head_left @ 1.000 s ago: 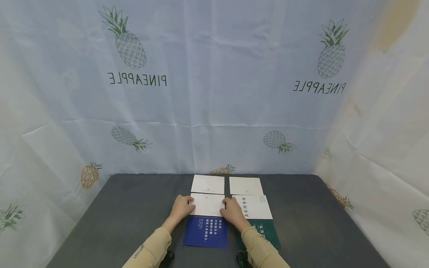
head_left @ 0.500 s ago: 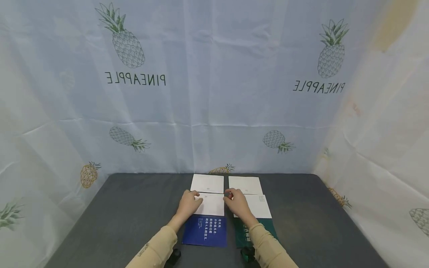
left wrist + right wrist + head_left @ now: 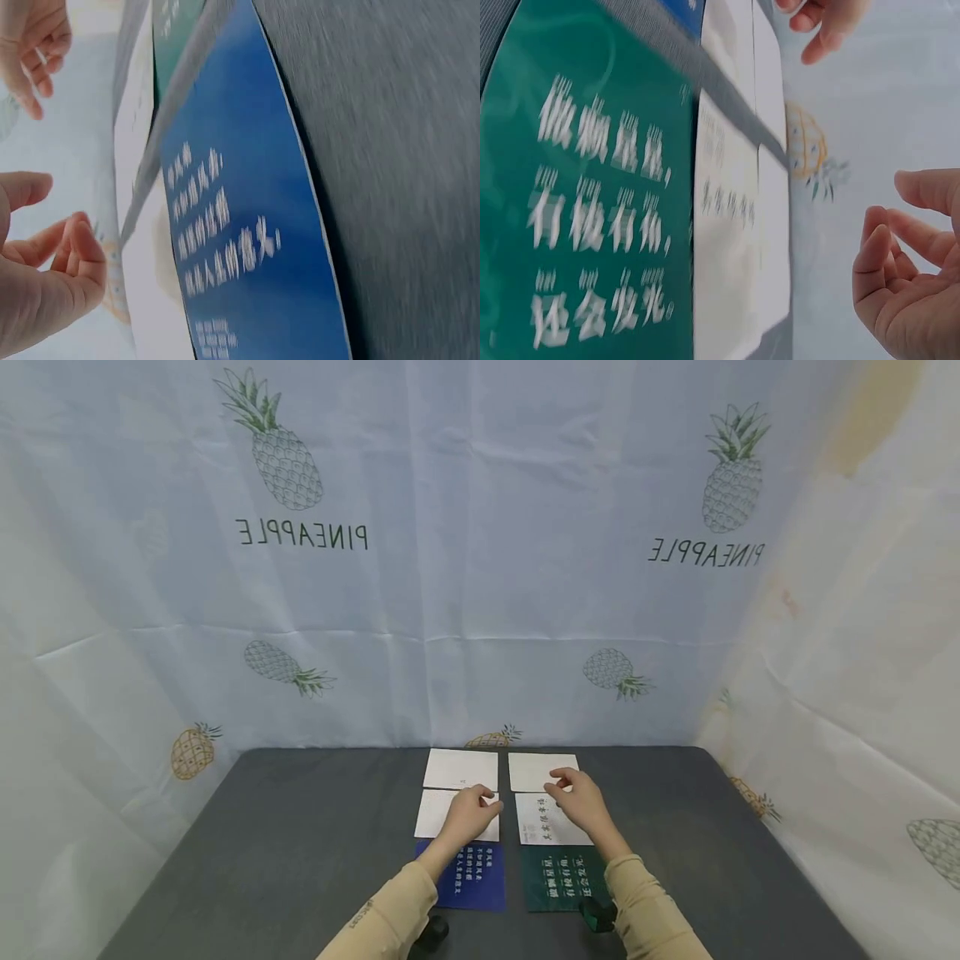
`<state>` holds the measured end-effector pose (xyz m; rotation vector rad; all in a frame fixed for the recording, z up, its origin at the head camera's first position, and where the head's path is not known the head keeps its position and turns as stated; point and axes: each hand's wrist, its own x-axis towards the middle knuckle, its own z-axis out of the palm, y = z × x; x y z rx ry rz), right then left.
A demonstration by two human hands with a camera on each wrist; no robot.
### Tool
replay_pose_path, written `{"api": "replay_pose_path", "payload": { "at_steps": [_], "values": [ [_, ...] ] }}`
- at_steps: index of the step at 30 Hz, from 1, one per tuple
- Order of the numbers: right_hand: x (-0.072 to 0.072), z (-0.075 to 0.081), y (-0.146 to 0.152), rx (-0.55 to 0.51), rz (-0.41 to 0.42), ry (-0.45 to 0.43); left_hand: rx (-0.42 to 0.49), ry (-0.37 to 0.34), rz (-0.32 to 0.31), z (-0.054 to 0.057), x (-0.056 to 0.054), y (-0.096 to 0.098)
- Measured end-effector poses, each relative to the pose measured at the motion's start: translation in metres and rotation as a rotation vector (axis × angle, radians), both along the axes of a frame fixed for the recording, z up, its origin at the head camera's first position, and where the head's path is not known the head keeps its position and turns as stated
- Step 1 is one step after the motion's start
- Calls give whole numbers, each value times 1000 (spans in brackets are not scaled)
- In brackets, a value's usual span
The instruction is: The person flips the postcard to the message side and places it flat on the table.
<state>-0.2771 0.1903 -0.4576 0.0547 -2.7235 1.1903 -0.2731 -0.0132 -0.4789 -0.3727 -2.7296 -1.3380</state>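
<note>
My left hand (image 3: pixel 468 816) hovers over the left column of cards, overlapping the middle white card (image 3: pixel 435 814) in the head view. Its fingers are relaxed and hold nothing. Nearer me is a blue card (image 3: pixel 480 885) with white lettering, partly covered by the forearm. My right hand (image 3: pixel 581 802), also bare, is raised above the right column, its fingers loosely bent. Beneath it lies a white card with dark handwriting-like characters (image 3: pixel 532 827). A green card (image 3: pixel 562 881) with white characters sits closest to me on that side. In the right wrist view both hands, right (image 3: pixel 911 292) and left (image 3: pixel 829 19), hang above the cards.
Two more white cards, far left (image 3: pixel 457 768) and far right (image 3: pixel 528 768), lie at the back of the dark table (image 3: pixel 315 852). A narrow gap separates the two columns. A pineapple-print curtain (image 3: pixel 465 568) hangs behind and at both sides.
Both hands have left the middle left white card and moved right, the right hand going farther. The cards stay in their two columns; the green card shows more fully now.
</note>
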Motion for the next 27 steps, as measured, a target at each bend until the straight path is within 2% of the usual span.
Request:
{"api": "replay_pose_path", "payload": {
  "at_steps": [5, 10, 16, 21, 27],
  "values": [
    [3, -9, 22, 32, -48, -53, 35, -79, -69, -4, 7, 15],
    [10, -12, 37, 38, -79, -96, 55, -114, -114, -8, 12, 26],
    [18, -17, 49, 71, -115, -166, 82, -162, -118, -12, 17, 32],
    [17, -27, 56, 82, -145, -240, 114, -229, -113, -13, 19, 35],
    [17, -35, 62, 54, -166, -294, 121, -225, -116, -14, 19, 38]
  ]
}}
